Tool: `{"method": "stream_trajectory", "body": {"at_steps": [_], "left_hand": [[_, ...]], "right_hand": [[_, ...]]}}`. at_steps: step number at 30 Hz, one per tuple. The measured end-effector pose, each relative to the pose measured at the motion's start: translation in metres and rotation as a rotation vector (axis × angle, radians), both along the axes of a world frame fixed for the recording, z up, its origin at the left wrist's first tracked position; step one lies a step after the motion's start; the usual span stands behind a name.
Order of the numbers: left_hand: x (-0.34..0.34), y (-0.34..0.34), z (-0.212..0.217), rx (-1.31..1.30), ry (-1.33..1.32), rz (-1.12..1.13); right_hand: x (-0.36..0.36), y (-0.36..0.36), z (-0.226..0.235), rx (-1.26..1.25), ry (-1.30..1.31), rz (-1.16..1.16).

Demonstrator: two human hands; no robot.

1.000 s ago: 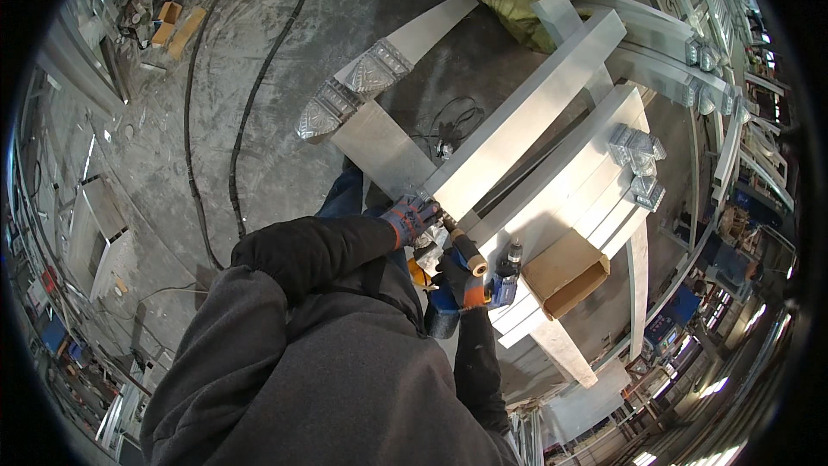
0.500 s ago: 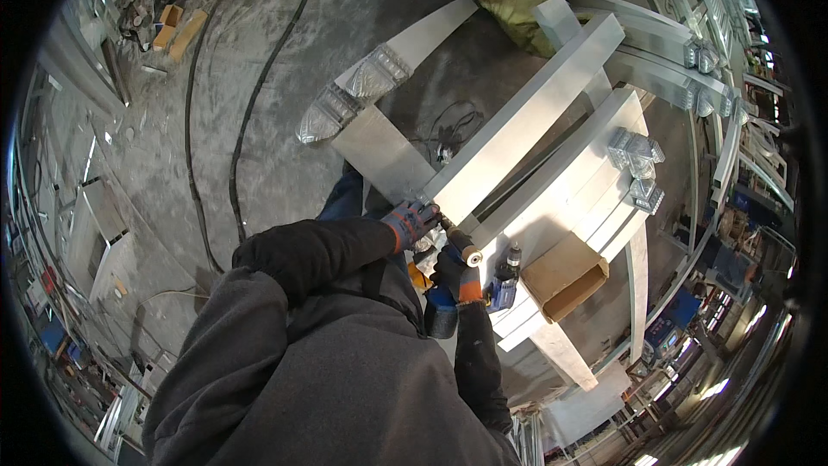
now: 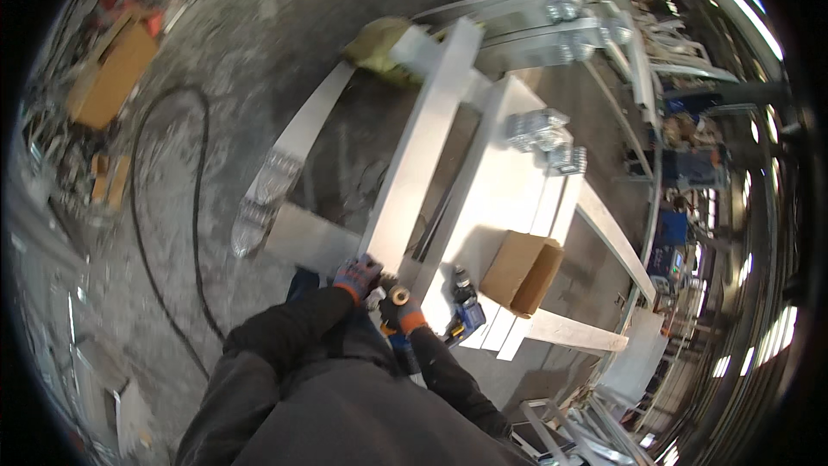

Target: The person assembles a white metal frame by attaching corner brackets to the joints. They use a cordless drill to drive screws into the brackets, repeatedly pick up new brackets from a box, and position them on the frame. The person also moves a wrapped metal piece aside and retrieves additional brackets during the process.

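A long pale metal beam (image 3: 420,147) runs away from me, its near end at my hands. My left hand (image 3: 358,274), in a grey glove with an orange cuff, is closed against that end; what its fingers pinch is hidden. Beside it my right hand (image 3: 404,318), in a dark glove with an orange cuff, grips a blue cordless drill (image 3: 399,343) by the handle, near the beam's end. The drill's round brass-coloured end (image 3: 398,295) shows above the glove. A second blue cordless drill (image 3: 467,315) lies on the white beams to the right.
An open cardboard box (image 3: 517,272) and clear-wrapped metal parts (image 3: 543,134) rest on the wide white beams (image 3: 487,207). A cross beam (image 3: 310,237) extends left, near more wrapped parts (image 3: 263,198). A black hose (image 3: 198,198) loops over the floor. A yellow-green sack (image 3: 377,47) lies beyond.
My view has swung, so the beams and both hands appear farther left and the near ones lower. My hands stay together at the beam's end, the drill still in my right hand.
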State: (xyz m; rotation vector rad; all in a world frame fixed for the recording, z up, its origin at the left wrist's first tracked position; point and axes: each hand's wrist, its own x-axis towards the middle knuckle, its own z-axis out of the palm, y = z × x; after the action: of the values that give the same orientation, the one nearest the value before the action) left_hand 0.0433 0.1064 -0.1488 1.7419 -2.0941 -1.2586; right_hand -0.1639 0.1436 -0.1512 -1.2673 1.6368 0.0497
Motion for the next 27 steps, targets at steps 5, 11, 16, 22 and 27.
{"method": "stream_trajectory", "body": {"at_steps": [5, 11, 16, 22, 27], "left_hand": [[0.000, -0.019, 0.010, 0.048, -0.060, -0.100], [-0.001, -0.025, 0.035, 0.069, -0.110, -0.157], [-0.003, -0.023, 0.030, 0.068, -0.142, -0.173], [-0.008, -0.018, 0.008, -0.013, -0.119, -0.130], [-0.002, -0.008, -0.011, 0.011, -0.110, -0.249]], "right_hand": [[0.019, -0.014, 0.041, -0.014, 0.156, 0.146], [0.030, -0.020, 0.074, -0.056, 0.085, 0.078], [0.032, -0.021, 0.063, 0.067, 0.183, 0.126], [0.034, -0.026, 0.077, 0.084, 0.099, 0.061], [0.011, -0.018, 0.127, 0.077, -0.256, 0.048]]}}
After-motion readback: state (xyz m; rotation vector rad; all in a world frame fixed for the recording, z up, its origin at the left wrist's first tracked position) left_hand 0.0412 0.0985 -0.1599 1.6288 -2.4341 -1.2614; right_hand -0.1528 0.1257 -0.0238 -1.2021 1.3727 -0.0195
